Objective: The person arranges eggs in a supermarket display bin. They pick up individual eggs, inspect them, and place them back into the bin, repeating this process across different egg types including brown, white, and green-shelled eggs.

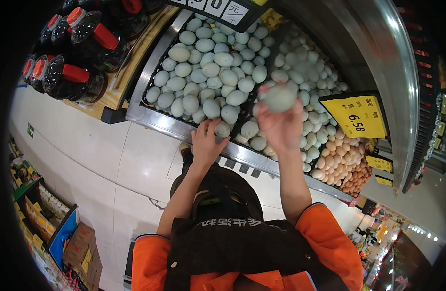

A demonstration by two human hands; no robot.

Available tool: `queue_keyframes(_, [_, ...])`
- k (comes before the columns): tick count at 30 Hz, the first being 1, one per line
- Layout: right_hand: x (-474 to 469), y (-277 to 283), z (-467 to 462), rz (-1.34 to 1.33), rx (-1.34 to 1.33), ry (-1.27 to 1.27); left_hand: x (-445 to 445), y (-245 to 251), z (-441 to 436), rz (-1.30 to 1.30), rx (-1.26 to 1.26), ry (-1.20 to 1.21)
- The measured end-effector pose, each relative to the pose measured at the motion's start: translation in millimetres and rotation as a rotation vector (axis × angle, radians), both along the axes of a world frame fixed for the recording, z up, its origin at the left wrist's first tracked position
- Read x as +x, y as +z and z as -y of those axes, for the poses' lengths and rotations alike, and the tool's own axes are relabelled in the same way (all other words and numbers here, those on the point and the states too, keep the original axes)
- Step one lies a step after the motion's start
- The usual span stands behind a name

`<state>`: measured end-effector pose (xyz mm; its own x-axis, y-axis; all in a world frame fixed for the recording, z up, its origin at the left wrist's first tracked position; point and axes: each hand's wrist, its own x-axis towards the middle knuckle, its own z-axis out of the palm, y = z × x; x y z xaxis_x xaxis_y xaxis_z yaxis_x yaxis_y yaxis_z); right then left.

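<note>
My right hand (281, 123), blurred, holds up a large pale egg (280, 97) above the bin of pale green eggs (312, 140). Near the front metal rim, my left hand (208, 140) rests with its fingertips at a pale egg (222, 129); its thumb and fingers lie around one side of it. Whether that egg is gripped is hard to tell. Behind the left hand a heap of large bluish-white eggs (210, 70) fills the left section. A dark divider (249, 109) runs between the two sections.
A steel rim (161, 127) edges the display. Large dark bottles with red caps (75, 78) stand on a wooden shelf at the left. Brown eggs (341, 154) lie at the right, below a yellow price sign (354, 115). A curved metal canopy (401, 72) overhangs the right side.
</note>
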<state>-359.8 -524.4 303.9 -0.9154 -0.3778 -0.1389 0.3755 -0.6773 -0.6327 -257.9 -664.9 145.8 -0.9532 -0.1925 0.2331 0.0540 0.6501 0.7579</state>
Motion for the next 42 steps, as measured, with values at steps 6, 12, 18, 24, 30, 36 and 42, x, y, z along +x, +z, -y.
queue_keyframes(6, [-10,-13,-17,0.002,0.176,0.074,-1,14,-4,-0.036,0.172,0.021])
queue_keyframes(12, [-9,-36,-26,0.089,0.25,0.12,-16,51,19,0.215,1.659,0.014])
queue_keyframes(18, [-4,-55,-32,0.234,0.144,0.028,-25,61,39,0.217,2.088,-0.086])
queue_keyframes(24, [0,-70,-34,0.295,0.345,0.025,-24,37,46,0.255,2.063,0.095])
queue_keyframes(30, [-1,-72,-22,0.035,0.871,0.03,-13,17,86,0.151,1.783,0.258])
queue_keyframes(36, [-16,-98,20,-0.538,1.335,0.066,-38,8,119,0.052,0.827,0.244])
queue_keyframes(42, [-33,-105,60,-0.839,1.549,0.142,-82,19,131,-0.056,0.11,-0.008])
